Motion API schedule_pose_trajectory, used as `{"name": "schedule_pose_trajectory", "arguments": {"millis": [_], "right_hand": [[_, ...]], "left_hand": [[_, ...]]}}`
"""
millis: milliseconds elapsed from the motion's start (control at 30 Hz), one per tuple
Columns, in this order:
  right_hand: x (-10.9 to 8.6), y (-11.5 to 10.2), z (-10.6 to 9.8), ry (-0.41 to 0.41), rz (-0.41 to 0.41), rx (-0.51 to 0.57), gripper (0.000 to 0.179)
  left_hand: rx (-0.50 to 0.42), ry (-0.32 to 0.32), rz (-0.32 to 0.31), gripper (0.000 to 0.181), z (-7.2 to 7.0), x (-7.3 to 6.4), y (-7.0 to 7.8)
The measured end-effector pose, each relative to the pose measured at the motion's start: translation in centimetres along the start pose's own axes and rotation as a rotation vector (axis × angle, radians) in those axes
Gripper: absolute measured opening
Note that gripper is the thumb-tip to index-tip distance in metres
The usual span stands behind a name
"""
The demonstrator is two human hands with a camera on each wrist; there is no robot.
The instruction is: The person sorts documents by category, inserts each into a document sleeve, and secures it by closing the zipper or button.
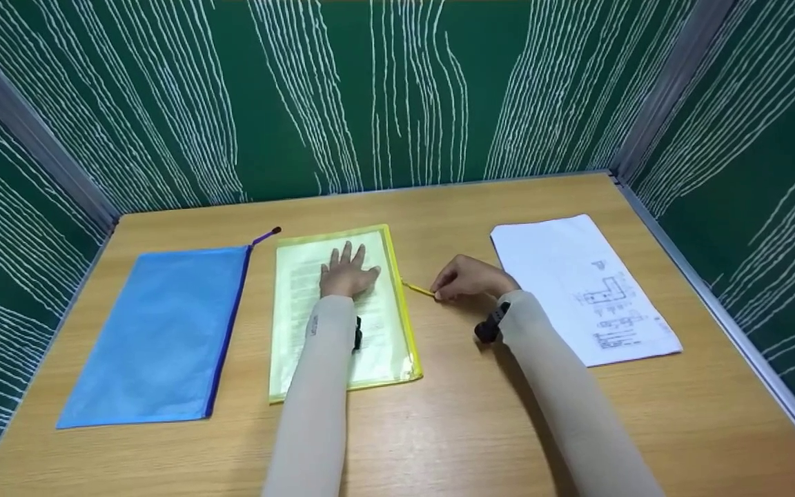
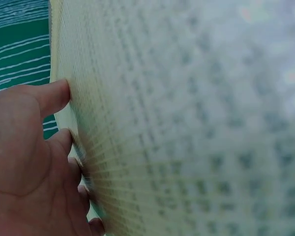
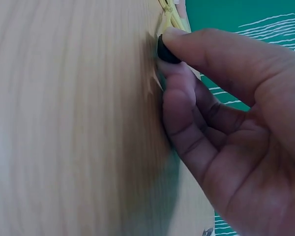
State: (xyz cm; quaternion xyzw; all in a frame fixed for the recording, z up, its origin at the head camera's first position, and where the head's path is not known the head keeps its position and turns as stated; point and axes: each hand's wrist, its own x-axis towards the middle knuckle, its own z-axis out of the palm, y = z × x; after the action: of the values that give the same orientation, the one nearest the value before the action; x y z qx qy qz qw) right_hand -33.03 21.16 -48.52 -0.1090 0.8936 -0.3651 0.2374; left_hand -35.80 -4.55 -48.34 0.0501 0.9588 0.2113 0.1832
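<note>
A yellow-edged zip document bag (image 1: 377, 359) lies flat on the table, with printed sheets showing through its see-through front. My left hand (image 1: 348, 274) rests on it with fingers spread and straight. In the left wrist view, the fingertips (image 2: 64, 96) touch the bag's printed-looking surface (image 2: 177, 123). Off the bag's right edge, my right hand (image 1: 470, 277) pinches the end of the yellow pull cord (image 1: 417, 288) between thumb and finger. Up close in the right wrist view, a dark tip (image 3: 167, 50) on the cord sits between the thumb and index finger.
To the left lies a blue zip bag (image 1: 163, 331) with a purple edge and a purple pull cord (image 1: 265, 236). White paper sheets with a printed drawing (image 1: 549, 262) lie to the right. Green walls with white lines (image 1: 404, 90) enclose the wooden table (image 1: 453, 428).
</note>
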Motion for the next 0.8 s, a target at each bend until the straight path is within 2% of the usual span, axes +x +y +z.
{"name": "schedule_pose_trajectory", "arguments": {"millis": [300, 567, 800], "right_hand": [[-0.44, 0.16, 0.18, -0.022, -0.081, 0.014, 0.013], [-0.99, 0.68, 0.2, -0.051, -0.009, 0.033, 0.011], [-1.0, 0.39, 0.02, -0.076, -0.035, 0.023, 0.011]], "left_hand": [[0.008, 0.0, -0.007, 0.067, 0.1, 0.24, -0.17], [-0.008, -0.023, 0.007, 0.068, 0.41, 0.33, 0.13], [-0.015, -0.014, -0.007, 0.067, -0.06, 0.42, -0.04]]}}
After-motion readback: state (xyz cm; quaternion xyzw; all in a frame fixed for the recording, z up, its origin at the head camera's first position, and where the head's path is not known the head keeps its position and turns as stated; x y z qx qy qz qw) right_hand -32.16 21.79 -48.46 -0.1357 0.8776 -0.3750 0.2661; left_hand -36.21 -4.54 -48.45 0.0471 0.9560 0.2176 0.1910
